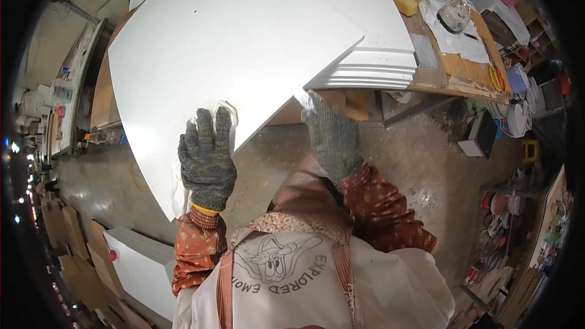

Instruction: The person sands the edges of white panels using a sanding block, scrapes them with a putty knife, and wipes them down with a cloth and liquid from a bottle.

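A large white panel point(207, 49) lies across the worktable, with its near corner turned toward me and overhanging the table. My left hand point(208, 164), in a dark grey-green knitted glove, rests flat on the panel near its left corner, fingers stretched out. Under and beside that hand is a crumpled white cloth point(230, 123), which the palm mostly hides. My right hand point(332, 137), in a matching glove and blurred by motion, is at the panel's right-hand near edge. Its closed fingers press a small crumpled white cloth point(303, 99) against that edge.
More white panels point(372, 70) are stacked under the top one. To the right, the wooden tabletop point(451, 78) bears a glass jar point(456, 15), a yellow sponge point(404, 3) and yellow-red pliers point(496, 78). White boards point(137, 262) and cardboard point(79, 262) stand at lower left.
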A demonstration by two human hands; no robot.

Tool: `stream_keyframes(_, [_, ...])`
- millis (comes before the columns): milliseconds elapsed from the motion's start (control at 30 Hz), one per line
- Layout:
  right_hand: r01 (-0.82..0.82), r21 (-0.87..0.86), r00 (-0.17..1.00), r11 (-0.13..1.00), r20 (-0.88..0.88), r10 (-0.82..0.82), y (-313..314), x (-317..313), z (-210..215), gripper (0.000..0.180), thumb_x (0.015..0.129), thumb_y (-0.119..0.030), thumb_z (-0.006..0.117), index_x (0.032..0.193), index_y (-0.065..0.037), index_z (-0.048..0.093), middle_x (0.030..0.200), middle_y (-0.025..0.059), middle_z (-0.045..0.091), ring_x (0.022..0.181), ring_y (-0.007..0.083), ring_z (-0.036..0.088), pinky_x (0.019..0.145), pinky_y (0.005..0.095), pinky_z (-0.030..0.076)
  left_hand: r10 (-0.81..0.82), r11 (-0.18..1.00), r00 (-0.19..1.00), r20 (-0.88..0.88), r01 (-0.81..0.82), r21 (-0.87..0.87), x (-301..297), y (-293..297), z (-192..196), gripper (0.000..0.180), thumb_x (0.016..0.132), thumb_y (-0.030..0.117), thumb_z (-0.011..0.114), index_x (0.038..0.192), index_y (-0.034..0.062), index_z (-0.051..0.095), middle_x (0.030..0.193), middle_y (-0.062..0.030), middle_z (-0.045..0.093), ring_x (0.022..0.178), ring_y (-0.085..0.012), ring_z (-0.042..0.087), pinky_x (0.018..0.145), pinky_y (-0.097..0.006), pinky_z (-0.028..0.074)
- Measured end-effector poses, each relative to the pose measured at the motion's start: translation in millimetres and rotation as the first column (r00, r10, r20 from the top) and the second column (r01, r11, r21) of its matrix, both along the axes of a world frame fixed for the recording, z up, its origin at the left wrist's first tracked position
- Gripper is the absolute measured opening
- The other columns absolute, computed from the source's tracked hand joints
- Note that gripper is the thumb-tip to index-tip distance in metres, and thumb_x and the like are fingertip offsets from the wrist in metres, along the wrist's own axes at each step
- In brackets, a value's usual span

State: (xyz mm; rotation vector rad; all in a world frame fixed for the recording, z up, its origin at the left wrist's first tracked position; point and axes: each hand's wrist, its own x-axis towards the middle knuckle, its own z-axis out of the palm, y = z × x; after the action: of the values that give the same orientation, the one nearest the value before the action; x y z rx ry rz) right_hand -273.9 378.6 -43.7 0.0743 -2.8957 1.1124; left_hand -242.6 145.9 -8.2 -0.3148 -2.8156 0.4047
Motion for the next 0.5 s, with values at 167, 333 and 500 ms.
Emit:
stream_keyframes(167, [0.1, 0.051, 0.985, 0.994, -0.146, -0.091, 14, -21, 1, 0.04, 0.094, -0.027, 0.048, 0.13, -0.01, 0.046, 0.087, 0.0137, 0.059, 0.072, 0.0236, 0.061, 0.062, 0.0363, 0.051, 0.01, 1.0, 1.0, 0.021, -0.01, 0.002, -2, 0, 1, 0.087, 0.062, 0.001, 0.054, 0.144, 0.0132, 0.028, 0.147, -0.0163, 0.027, 0.128, -0.0364, 0.033, 0.104, -0.048, 0.028])
stream_keyframes(333, [-0.01, 0.195, 0.969, 0.981, -0.24, 0.058, 3, -10, -20, 0.045, 0.09, -0.015, 0.054, 0.132, -0.007, 0.042, 0.087, 0.011, 0.059, 0.074, 0.0188, 0.059, 0.06, 0.0351, 0.051, 0.003, 1.0, 1.0, -0.01, -0.003, -0.01, -3, -1, -1, 0.088, 0.061, 0.001, 0.054, 0.144, 0.0133, 0.027, 0.148, -0.0148, 0.025, 0.13, -0.0356, 0.031, 0.106, -0.048, 0.025])
stream_keyframes(500, [0.069, -0.058, 0.996, 0.996, -0.047, -0.072, 19, -26, -2, 0.046, 0.088, -0.013, 0.053, 0.132, -0.007, 0.042, 0.087, 0.0094, 0.059, 0.073, 0.0178, 0.057, 0.063, 0.0345, 0.05, 0.028, 1.0, 0.999, 0.026, -0.028, 0.005, -2, -1, -1, 0.088, 0.061, 0.0, 0.053, 0.144, 0.0136, 0.027, 0.148, -0.0137, 0.025, 0.131, -0.0354, 0.03, 0.106, -0.048, 0.025])
